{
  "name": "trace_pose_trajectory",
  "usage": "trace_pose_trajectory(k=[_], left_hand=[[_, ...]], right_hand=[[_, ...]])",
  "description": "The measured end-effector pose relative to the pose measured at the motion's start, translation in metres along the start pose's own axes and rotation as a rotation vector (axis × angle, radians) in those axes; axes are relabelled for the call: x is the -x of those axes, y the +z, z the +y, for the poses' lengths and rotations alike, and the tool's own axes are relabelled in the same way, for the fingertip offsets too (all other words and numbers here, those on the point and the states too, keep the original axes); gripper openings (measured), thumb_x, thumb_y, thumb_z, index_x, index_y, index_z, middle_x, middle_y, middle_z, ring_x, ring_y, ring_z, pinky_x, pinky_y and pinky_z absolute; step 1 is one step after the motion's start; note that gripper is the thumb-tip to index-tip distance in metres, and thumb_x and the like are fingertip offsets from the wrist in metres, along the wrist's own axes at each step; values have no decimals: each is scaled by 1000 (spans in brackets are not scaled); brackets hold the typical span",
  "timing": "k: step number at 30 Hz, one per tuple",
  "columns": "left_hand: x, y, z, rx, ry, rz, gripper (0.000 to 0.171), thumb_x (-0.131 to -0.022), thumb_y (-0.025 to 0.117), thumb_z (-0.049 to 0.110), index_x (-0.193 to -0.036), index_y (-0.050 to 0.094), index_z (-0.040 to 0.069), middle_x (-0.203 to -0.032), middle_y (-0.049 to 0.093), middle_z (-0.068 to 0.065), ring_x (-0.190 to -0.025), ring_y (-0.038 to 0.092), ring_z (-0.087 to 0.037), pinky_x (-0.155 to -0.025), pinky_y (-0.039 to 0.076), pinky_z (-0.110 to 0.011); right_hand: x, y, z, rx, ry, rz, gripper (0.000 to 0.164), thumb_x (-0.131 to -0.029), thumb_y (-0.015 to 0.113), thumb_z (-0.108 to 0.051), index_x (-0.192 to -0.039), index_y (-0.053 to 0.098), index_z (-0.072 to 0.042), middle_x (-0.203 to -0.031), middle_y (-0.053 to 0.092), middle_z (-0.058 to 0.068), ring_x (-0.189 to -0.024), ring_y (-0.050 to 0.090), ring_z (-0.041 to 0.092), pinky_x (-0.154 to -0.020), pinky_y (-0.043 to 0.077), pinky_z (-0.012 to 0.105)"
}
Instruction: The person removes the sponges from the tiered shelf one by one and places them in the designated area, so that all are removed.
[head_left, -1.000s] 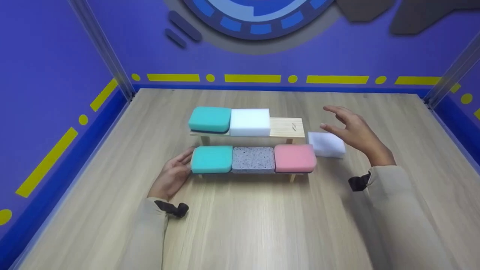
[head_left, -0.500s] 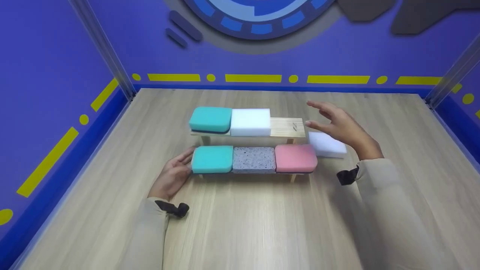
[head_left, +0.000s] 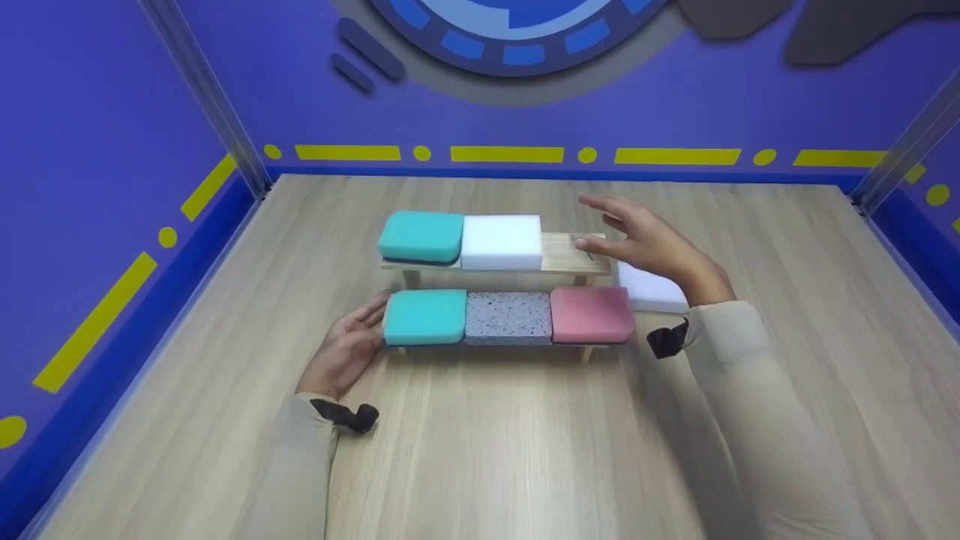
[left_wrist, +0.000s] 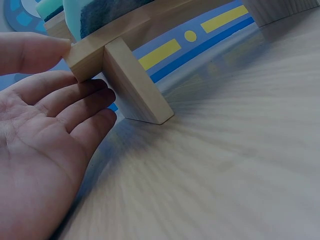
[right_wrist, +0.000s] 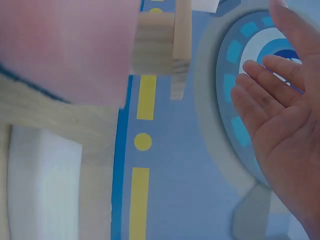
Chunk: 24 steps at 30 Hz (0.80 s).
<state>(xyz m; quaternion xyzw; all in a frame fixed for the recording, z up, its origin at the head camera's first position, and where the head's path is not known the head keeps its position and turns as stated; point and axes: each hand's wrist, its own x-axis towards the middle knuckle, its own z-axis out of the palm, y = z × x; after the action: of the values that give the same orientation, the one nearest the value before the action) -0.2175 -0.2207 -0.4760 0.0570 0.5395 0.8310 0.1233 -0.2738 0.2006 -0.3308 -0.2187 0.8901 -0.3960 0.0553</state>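
In the head view, my left hand (head_left: pixel 341 352) is at the left end of the front wooden shelf. The left wrist view shows its thumb at the corner of the shelf board (left_wrist: pixel 90 57), with the fingertips below, beside the leg (left_wrist: pixel 135 85). A teal sponge (head_left: pixel 425 317), a speckled grey sponge (head_left: pixel 508 318) and a pink sponge (head_left: pixel 592 315) sit on that shelf. My right hand (head_left: pixel 649 240) holds nothing, its fingers spread above the right end of the back shelf (head_left: pixel 561 251). Another teal sponge (head_left: pixel 421 236) and a white sponge (head_left: pixel 501 241) lie on this back shelf.
A second white sponge (head_left: pixel 651 289) lies on the wooden table (head_left: pixel 495 450), right of the shelves and partly behind my right wrist. Blue panels (head_left: pixel 480 120) enclose the table at the back and both sides.
My right hand has moved left, from above the loose white sponge to over the bare end of the back shelf. The left hand and the sponges have stayed in place.
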Motion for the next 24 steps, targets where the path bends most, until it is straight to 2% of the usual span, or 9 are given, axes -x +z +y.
trace_pose_trajectory(k=[13, 20, 24], left_hand=[[0, -1, 0, 6, 2, -15, 65, -90, 40, -13, -151, 18, -5, -157, 21, -23, -122, 53, -6, -99, 44, -19], [0, 1, 1, 0, 14, -19, 61, -91, 41, -12, -149, 25, -5, -151, 33, -19, -123, 52, -10, -100, 45, -21], [0, 2, 1, 5, 8, -7, 60, -92, 41, -11, -149, 26, -4, -150, 35, -19, -123, 53, -10, -100, 45, -21]], right_hand=[[-16, 18, -16, -3, -5, -69, 80, -86, 70, -37, -151, 30, -11, -158, 24, 14, -141, 30, 41, -115, 28, 49], [-21, 27, -21, 57, -17, -77, 82, -86, 70, -39, -152, 29, -15, -158, 24, 12, -138, 34, 42, -113, 30, 54], [-22, 33, -23, 66, 1, -93, 84, -86, 70, -40, -153, 25, -18, -160, 20, 9, -143, 26, 37, -115, 24, 57]])
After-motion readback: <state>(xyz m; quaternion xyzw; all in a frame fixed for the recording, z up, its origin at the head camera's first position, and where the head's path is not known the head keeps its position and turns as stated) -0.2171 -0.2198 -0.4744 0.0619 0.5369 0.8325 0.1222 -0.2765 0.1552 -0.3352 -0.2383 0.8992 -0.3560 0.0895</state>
